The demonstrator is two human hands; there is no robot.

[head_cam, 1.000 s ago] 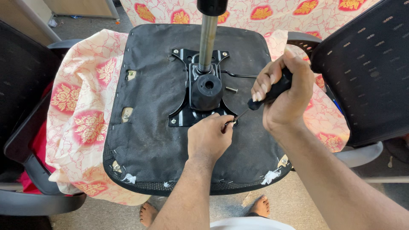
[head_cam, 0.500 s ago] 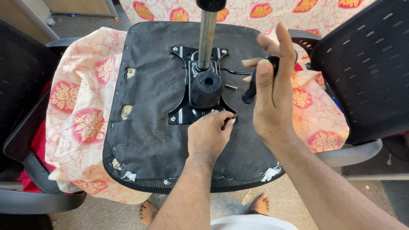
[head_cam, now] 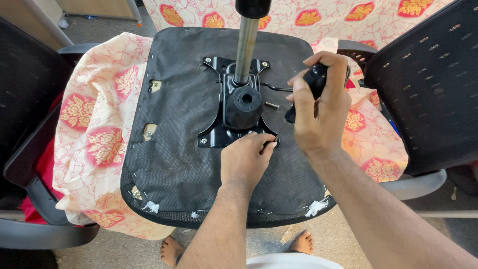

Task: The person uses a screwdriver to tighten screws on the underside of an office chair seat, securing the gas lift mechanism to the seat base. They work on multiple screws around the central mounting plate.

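Since half a second ago the right hand (head_cam: 321,112) has closed again around the screwdriver (head_cam: 303,94): the fingers that were spread open are now wrapped about its black handle, and the hand sits lower and nearer the plate. The left hand (head_cam: 246,157) has hardly shifted; its fingertips pinch together at the screwdriver's thin tip, right at the near right corner of the metal plate (head_cam: 214,134). Whether a screw sits under the fingertips cannot be told.

The screwdriver slants down from the right fist to that corner, with a fat, smooth, rounded handle and a slim dark shaft. The plate is black, glossy, stamped steel with splayed corners, bolted flat to the underside of an upturned chair seat (head_cam: 184,164). A round black hub and a dull grey steel tube (head_cam: 245,50) rise from its middle. A loose bolt (head_cam: 272,105) lies just beside the hub. The seat's underside is matte black fabric, stapled along its rim, resting on a flowered cloth (head_cam: 94,144).
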